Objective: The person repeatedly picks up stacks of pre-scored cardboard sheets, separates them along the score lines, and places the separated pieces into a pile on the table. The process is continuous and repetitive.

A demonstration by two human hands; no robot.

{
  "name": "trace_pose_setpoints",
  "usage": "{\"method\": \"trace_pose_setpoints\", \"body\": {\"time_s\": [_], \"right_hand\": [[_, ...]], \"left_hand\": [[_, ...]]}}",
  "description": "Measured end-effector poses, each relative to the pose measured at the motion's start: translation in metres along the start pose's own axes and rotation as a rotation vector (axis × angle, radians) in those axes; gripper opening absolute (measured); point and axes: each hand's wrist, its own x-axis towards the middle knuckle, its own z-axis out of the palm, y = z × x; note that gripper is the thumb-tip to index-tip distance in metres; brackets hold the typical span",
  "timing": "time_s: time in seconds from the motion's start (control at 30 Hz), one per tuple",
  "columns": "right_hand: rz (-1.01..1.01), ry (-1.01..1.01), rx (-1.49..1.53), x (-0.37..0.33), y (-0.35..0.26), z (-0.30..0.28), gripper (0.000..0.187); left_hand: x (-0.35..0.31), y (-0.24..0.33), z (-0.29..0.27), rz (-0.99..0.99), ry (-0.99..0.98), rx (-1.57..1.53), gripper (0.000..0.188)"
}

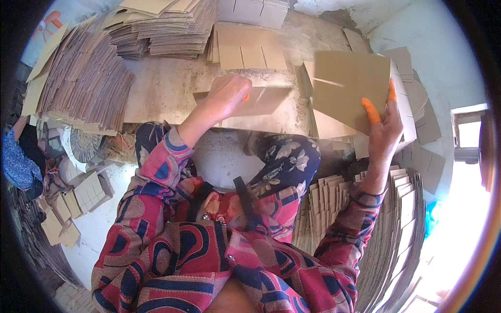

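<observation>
My left hand [225,95] is closed on a slotted cardboard piece [271,100], which tilts above the front edge of the low worktable. An orange cover shows on one of its fingers; the rest of the grip is hidden. On the right, my right hand [386,128] grips another cardboard piece [348,88] by its right edge, with orange covers on the thumb and a finger. This piece is raised, and one narrow slit runs in from its left side. Beneath and behind it lie more cardboard pieces [330,125], partly covered.
Tall cardboard stacks [86,78] lean at the worktable's left, with another stack [175,31] behind. A slotted pile [250,49] lies at the back middle. Rows of cardboard [394,224] stand by my right arm. At far left is a person's patterned blue sleeve [21,159].
</observation>
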Motion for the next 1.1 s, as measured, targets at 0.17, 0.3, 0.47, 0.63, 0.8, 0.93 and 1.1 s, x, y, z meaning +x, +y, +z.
{"method": "trace_pose_setpoints", "body": {"time_s": [0.17,0.3,0.47,0.63,0.8,0.93,1.1], "right_hand": [[0.061,-0.175,0.346,0.026,-0.034,0.002,0.060],[0.069,-0.312,0.516,0.039,-0.045,0.015,0.062],[0.044,-0.386,0.411,0.046,-0.050,0.029,0.061],[0.045,-0.458,0.351,0.052,-0.054,0.028,0.058],[0.086,-0.487,0.433,0.051,-0.055,0.034,0.056],[0.088,-0.461,0.438,0.054,-0.051,0.036,0.055],[-0.015,-0.480,0.426,0.058,-0.052,0.038,0.058]], "left_hand": [[0.000,-0.007,0.006,0.023,0.024,-0.107,0.003],[-0.002,0.000,-0.001,-0.005,0.004,-0.099,0.002],[-0.003,0.004,-0.005,-0.042,-0.007,-0.100,0.005],[-0.005,0.000,-0.002,-0.052,0.013,-0.099,0.007],[-0.004,-0.002,0.001,-0.069,-0.004,-0.136,0.009],[-0.006,0.001,-0.003,-0.053,-0.002,-0.122,0.010],[-0.008,0.003,-0.005,-0.041,-0.006,-0.106,0.010]]}}
